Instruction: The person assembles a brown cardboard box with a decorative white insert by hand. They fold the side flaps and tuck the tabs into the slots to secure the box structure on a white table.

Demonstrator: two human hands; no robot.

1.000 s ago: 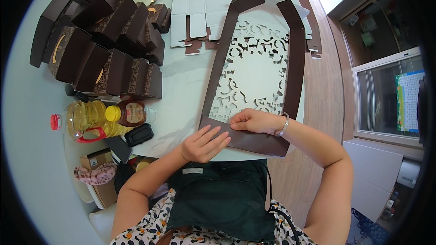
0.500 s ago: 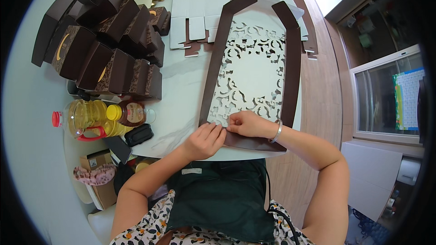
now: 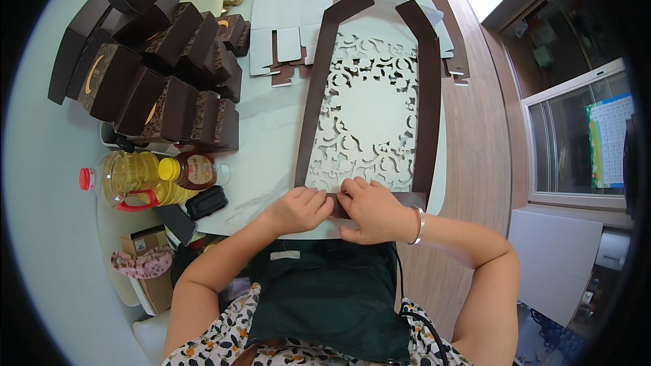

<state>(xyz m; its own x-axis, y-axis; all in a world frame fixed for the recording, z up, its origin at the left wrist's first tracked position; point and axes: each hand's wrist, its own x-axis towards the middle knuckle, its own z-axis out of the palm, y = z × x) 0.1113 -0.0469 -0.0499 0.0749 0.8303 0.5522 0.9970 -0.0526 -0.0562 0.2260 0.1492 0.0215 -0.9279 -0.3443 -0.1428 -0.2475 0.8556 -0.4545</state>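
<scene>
Left grip (image 3: 302, 210) and right grip (image 3: 374, 211) close in side by side on the near end of an open brown box (image 3: 427, 115) lying on a white counter (image 3: 264, 122).
The box, scroll cut-outs across its white inside, stretches away directly ahead of both. The left grip curls narrow on the near panel (image 3: 411, 199); the right bends fingers over it, thumb apart, its tightness impossible to tell.

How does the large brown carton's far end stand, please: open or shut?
Open: on the carton, left flap and right flap stand apart, leaving a gap.
</scene>
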